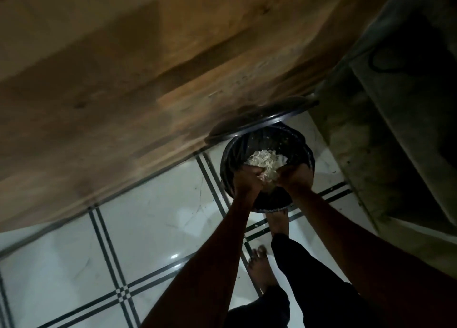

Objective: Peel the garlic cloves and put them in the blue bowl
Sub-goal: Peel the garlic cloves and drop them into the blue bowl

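Both hands are reaching down over a black-lined bin (267,169) standing on the tiled floor (153,228), its lid (262,119) tipped up behind it against a wooden panel (148,80). The left hand (247,179) and right hand (295,176) are meeting over the near half of the bin's mouth, cupped together around a pale heap of garlic skins (265,163); the heap is spilling forward from between them, so part of it is lying in the bin just beyond the fingers and part is sitting inside the cupped palms. The dim, blurred view is not showing exactly how tightly the fingers are closing. The relation that matters here is vertical: the skins are lying straight below and slightly ahead of both hands, neither hand being clearly nearer, so letting go would probably be dropping them cleanly inside the rim. No cloves and no blue bowl are showing anywhere; judging by this, the peeling looks finished and this is the clearing of waste. A bare foot (259,265) is standing just short of the bin.
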Available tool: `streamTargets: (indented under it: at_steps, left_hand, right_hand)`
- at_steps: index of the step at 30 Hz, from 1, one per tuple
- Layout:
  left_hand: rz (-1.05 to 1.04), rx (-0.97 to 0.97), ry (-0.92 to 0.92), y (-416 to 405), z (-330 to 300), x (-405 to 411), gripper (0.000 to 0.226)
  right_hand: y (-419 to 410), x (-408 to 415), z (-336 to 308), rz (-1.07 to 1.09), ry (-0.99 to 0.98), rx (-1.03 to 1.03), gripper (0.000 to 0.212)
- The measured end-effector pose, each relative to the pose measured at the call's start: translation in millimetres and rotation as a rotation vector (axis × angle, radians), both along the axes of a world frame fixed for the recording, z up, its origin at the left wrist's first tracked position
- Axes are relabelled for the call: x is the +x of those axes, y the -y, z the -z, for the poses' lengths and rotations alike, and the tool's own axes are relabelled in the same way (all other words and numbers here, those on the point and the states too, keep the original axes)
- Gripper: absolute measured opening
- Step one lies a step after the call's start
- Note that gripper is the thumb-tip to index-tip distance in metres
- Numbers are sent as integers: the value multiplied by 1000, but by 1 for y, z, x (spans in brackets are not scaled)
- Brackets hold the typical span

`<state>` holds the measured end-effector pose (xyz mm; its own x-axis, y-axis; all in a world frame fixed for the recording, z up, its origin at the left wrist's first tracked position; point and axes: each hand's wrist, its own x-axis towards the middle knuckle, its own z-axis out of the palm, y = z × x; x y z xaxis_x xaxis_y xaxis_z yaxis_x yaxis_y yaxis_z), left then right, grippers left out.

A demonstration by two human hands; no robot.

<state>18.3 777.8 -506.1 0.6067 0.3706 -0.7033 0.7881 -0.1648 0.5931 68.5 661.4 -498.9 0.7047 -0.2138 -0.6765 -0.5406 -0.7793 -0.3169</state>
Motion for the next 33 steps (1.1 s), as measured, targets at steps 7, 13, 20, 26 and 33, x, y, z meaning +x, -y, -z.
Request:
streamTargets:
  at_steps: [7, 13, 20, 26, 33]
  left_hand:
    - [707, 635, -7, 3, 33, 11, 22]
    - [744, 667, 19, 2, 10, 21, 28]
    - [358, 544, 221, 19, -129, 10, 25]
    - [282, 341, 521, 76, -317, -15, 17]
    - [388, 218, 733, 195, -496, -51, 12]
  right_hand:
    - [-2, -2, 41, -290, 164, -72, 43]
    - [7, 4, 24, -414, 188, -89, 29]
    - [33, -3, -125, -396, 247, 97, 25]
    - [104, -41, -308, -132, 385, 271, 21]
    - [239, -105, -490, -4, 664, 251, 20]
